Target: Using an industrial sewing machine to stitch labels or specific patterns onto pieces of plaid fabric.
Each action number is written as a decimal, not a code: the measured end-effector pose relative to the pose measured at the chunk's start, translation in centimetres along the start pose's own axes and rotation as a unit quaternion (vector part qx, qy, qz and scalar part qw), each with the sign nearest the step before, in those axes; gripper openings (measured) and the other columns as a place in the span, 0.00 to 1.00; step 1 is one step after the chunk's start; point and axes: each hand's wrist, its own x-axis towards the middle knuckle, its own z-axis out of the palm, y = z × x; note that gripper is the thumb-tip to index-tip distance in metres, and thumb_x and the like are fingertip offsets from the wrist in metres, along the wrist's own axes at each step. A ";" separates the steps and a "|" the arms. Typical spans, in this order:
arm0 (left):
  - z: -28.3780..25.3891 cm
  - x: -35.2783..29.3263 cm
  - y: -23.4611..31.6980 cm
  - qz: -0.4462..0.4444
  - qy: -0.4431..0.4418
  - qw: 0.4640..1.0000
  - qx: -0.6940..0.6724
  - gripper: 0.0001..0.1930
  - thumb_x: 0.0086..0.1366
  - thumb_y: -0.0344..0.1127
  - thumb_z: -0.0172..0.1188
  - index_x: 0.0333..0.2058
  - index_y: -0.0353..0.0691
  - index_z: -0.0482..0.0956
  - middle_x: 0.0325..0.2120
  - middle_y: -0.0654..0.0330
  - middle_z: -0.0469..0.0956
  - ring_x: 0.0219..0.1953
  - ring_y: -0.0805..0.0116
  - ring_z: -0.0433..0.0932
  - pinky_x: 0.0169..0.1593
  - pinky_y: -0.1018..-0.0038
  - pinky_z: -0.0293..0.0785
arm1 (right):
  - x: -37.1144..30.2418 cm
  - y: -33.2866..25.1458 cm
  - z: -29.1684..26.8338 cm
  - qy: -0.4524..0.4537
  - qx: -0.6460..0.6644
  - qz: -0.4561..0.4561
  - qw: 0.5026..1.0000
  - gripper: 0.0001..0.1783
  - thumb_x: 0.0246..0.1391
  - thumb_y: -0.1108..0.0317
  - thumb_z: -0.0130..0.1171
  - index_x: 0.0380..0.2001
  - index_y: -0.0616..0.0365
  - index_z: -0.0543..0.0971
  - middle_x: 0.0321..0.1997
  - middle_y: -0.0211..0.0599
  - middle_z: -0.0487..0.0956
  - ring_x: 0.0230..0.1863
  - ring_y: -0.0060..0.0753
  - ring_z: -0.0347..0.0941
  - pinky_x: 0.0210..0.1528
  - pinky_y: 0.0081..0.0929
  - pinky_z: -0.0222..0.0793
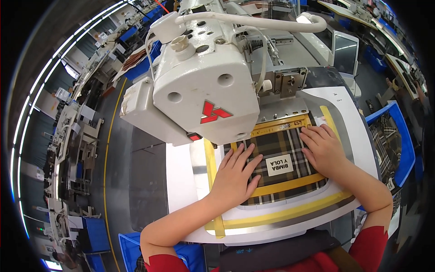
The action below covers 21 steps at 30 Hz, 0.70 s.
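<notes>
Plaid cloth (272, 146) lies on a white sheet (181, 181), toward half past four from the machine head (206, 86); at its eight-to-nine o'clock side the left hand (233, 179) rests with fingers spread; at two o'clock the right hand (324, 147) rests, fingers slightly apart; best, I judge, to press lightly and evenly, fingertips clear of the machine head; two hands, one machine head, one pale label (279, 165) on the cloth.
</notes>
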 end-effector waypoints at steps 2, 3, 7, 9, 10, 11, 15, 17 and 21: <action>-0.1 0.0 -0.1 0.003 -0.004 1.000 0.004 0.24 0.60 0.40 0.58 0.54 0.40 0.70 0.60 0.49 0.63 0.63 0.46 0.61 0.66 0.54 0.54 | 0.1 0.0 0.1 0.006 0.005 -0.003 1.000 0.20 0.52 0.64 0.59 0.46 0.63 0.76 0.53 0.41 0.75 0.55 0.41 0.68 0.62 0.42 0.58; -0.2 -0.1 -0.1 0.003 -0.005 1.000 0.004 0.24 0.60 0.40 0.58 0.54 0.40 0.70 0.60 0.49 0.63 0.63 0.46 0.61 0.66 0.54 0.54 | 0.1 0.0 0.1 0.012 0.008 -0.005 1.000 0.20 0.52 0.64 0.59 0.46 0.64 0.76 0.53 0.41 0.75 0.55 0.41 0.68 0.62 0.43 0.58; 0.0 -0.2 -0.2 -0.004 -0.011 1.000 0.001 0.24 0.60 0.39 0.58 0.54 0.41 0.70 0.60 0.49 0.64 0.63 0.47 0.61 0.66 0.54 0.54 | 0.1 -0.1 0.5 0.013 0.022 -0.006 1.000 0.20 0.49 0.67 0.60 0.46 0.64 0.76 0.53 0.42 0.75 0.55 0.43 0.69 0.62 0.43 0.58; 0.0 -0.3 -0.4 -0.009 -0.014 1.000 0.000 0.24 0.59 0.39 0.58 0.54 0.43 0.70 0.60 0.51 0.64 0.63 0.48 0.61 0.66 0.54 0.54 | 0.0 0.0 0.8 0.027 0.019 -0.026 0.999 0.21 0.48 0.67 0.61 0.46 0.65 0.76 0.52 0.44 0.75 0.54 0.43 0.70 0.60 0.42 0.60; 0.0 -0.4 -0.5 -0.008 -0.015 1.000 0.000 0.24 0.59 0.39 0.58 0.54 0.43 0.70 0.60 0.51 0.64 0.63 0.48 0.61 0.66 0.54 0.54 | 0.1 0.0 0.9 0.027 0.020 -0.025 0.999 0.21 0.48 0.67 0.61 0.46 0.65 0.76 0.52 0.44 0.75 0.54 0.43 0.70 0.60 0.42 0.60; 0.0 -0.5 -0.6 -0.009 -0.015 1.000 -0.006 0.24 0.59 0.39 0.58 0.54 0.43 0.70 0.60 0.51 0.64 0.64 0.49 0.61 0.66 0.54 0.53 | 0.2 0.0 1.0 0.028 0.023 -0.033 0.999 0.20 0.49 0.66 0.61 0.44 0.65 0.77 0.51 0.45 0.76 0.53 0.43 0.70 0.60 0.41 0.60; 0.0 -0.9 -0.9 -0.015 -0.024 1.000 -0.010 0.24 0.60 0.40 0.58 0.54 0.43 0.70 0.60 0.52 0.64 0.64 0.50 0.60 0.66 0.55 0.53 | 0.2 0.2 1.6 0.032 0.044 -0.057 0.997 0.20 0.49 0.64 0.61 0.43 0.67 0.77 0.49 0.47 0.76 0.52 0.43 0.70 0.58 0.39 0.62; -0.1 -1.0 -0.9 -0.018 -0.030 0.999 -0.006 0.23 0.60 0.40 0.58 0.54 0.43 0.70 0.60 0.52 0.64 0.64 0.50 0.60 0.66 0.55 0.53 | 0.3 0.2 1.7 0.033 0.051 -0.063 0.996 0.20 0.49 0.64 0.61 0.43 0.67 0.77 0.48 0.46 0.77 0.52 0.43 0.70 0.58 0.39 0.62; -0.5 -0.9 -0.8 -0.022 -0.050 0.998 0.015 0.23 0.61 0.41 0.58 0.54 0.43 0.70 0.60 0.52 0.64 0.64 0.51 0.60 0.67 0.55 0.53 | 0.4 0.2 2.1 0.037 0.042 -0.084 0.995 0.22 0.48 0.61 0.62 0.42 0.67 0.77 0.46 0.45 0.77 0.51 0.43 0.70 0.57 0.38 0.62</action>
